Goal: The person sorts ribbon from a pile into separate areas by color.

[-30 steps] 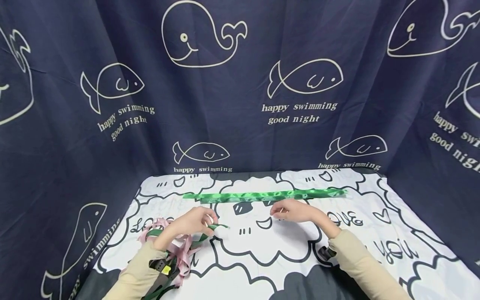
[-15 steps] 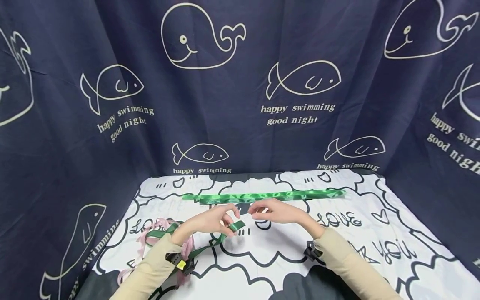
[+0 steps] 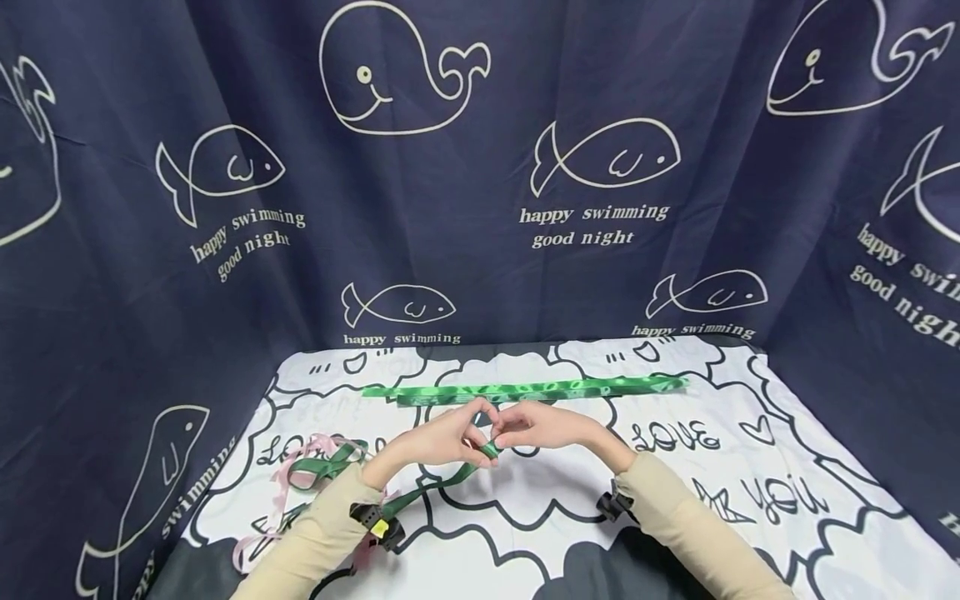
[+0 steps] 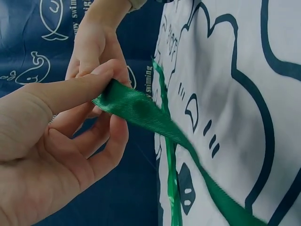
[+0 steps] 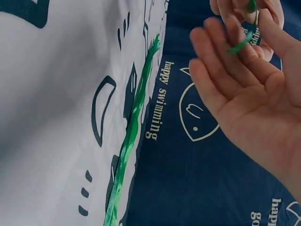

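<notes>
My left hand [image 3: 450, 435] pinches a dark green satin ribbon [image 4: 141, 110] near its end, between thumb and fingers. From there the ribbon runs down and back toward my left forearm in the head view. My right hand [image 3: 542, 425] is right at the left fingertips, over the middle of the cloth. In the right wrist view its fingers [image 5: 218, 70] are loosely extended, and the ribbon's free end overlaps them beside the thumb. The left wrist view shows the right hand behind the pinched end.
A loose heap of pink and green ribbons [image 3: 318, 467] lies on the left, partly hidden under my left sleeve. Long shiny green strips [image 3: 525, 390] stretch across the back of the white cartoon-print cloth [image 3: 570, 533]. A navy curtain [image 3: 480, 200] rises behind.
My left hand has moved right with the green ribbon, drawing a length of it out from the heap. My right hand has moved left, and the two hands have come together.
</notes>
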`<act>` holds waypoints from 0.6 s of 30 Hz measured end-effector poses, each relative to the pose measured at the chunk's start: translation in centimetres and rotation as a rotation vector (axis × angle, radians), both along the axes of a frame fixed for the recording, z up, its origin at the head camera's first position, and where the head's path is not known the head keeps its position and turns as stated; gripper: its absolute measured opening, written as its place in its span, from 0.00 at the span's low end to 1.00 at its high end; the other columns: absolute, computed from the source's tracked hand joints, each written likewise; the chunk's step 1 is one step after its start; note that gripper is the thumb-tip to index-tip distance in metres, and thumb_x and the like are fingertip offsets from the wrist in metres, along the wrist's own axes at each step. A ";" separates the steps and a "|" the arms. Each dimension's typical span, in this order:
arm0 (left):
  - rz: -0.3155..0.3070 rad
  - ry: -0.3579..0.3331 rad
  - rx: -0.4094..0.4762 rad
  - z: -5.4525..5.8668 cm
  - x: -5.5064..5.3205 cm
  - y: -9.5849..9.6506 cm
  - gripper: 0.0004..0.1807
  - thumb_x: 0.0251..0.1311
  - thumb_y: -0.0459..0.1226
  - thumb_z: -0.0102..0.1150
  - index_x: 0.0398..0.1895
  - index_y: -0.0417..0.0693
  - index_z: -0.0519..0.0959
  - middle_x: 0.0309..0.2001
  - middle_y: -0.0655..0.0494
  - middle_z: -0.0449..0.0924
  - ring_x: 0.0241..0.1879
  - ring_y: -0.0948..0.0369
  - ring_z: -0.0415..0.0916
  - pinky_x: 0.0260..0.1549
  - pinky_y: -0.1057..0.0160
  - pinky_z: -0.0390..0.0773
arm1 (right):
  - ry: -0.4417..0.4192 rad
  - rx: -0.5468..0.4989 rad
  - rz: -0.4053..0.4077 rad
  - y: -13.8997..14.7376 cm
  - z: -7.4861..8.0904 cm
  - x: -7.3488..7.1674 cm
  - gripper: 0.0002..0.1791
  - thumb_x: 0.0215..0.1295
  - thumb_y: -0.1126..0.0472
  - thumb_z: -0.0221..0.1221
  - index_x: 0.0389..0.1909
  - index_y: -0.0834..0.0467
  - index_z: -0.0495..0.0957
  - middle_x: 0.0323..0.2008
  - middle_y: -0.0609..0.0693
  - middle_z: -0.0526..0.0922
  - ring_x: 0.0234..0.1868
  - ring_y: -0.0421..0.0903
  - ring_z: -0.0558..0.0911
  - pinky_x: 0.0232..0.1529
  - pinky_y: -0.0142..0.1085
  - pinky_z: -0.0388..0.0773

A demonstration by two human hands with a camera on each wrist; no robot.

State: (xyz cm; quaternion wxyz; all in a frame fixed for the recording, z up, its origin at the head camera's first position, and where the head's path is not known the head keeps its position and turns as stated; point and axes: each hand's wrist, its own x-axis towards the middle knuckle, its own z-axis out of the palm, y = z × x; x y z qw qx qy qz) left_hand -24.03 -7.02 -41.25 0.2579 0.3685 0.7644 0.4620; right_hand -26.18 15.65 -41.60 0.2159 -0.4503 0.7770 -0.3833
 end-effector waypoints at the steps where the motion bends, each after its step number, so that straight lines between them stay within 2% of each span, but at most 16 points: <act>1: 0.009 0.000 0.004 0.0 0.0 0.1 0.26 0.57 0.28 0.63 0.54 0.45 0.60 0.39 0.41 0.86 0.39 0.64 0.84 0.37 0.70 0.77 | -0.023 -0.015 0.000 0.1 0.0 0.0 0.10 0.69 0.59 0.56 0.42 0.60 0.80 0.36 0.52 0.85 0.35 0.38 0.79 0.36 0.27 0.74; 3: 0.027 -0.002 0.014 -0.2 -0.1 0.2 0.26 0.57 0.29 0.64 0.54 0.45 0.62 0.38 0.42 0.87 0.41 0.62 0.85 0.38 0.70 0.78 | -0.054 -0.044 -0.007 0.4 0.0 -0.1 0.08 0.68 0.61 0.57 0.39 0.61 0.80 0.32 0.52 0.83 0.30 0.40 0.77 0.32 0.26 0.72; 5: 0.048 0.005 0.007 -0.3 -0.2 0.1 0.24 0.58 0.32 0.64 0.54 0.44 0.65 0.37 0.44 0.87 0.41 0.56 0.85 0.38 0.70 0.77 | -0.077 -0.075 -0.022 0.8 0.1 -0.2 0.06 0.67 0.62 0.58 0.37 0.62 0.80 0.29 0.53 0.81 0.28 0.37 0.74 0.30 0.26 0.71; 9: 0.070 0.065 -0.039 -0.5 -0.5 -0.6 0.18 0.61 0.36 0.62 0.53 0.40 0.74 0.33 0.47 0.87 0.38 0.49 0.85 0.35 0.71 0.76 | -0.105 -0.121 -0.097 2.0 0.6 -0.4 0.05 0.65 0.64 0.59 0.36 0.63 0.79 0.27 0.50 0.78 0.26 0.37 0.73 0.28 0.28 0.71; 13: 0.053 0.105 -0.046 -0.8 -0.7 -1.6 0.13 0.65 0.36 0.58 0.46 0.33 0.80 0.32 0.45 0.86 0.31 0.53 0.82 0.30 0.70 0.76 | -0.102 -0.156 -0.158 3.5 1.1 -0.8 0.05 0.65 0.64 0.60 0.36 0.64 0.79 0.27 0.51 0.78 0.26 0.38 0.75 0.29 0.31 0.75; 18: 0.079 0.121 -0.014 -0.7 -0.8 -2.7 0.11 0.66 0.37 0.56 0.38 0.36 0.82 0.31 0.44 0.85 0.27 0.65 0.78 0.26 0.70 0.74 | -0.100 -0.195 -0.211 5.8 1.8 -1.2 0.07 0.65 0.64 0.60 0.37 0.65 0.79 0.30 0.51 0.80 0.30 0.46 0.81 0.36 0.39 0.81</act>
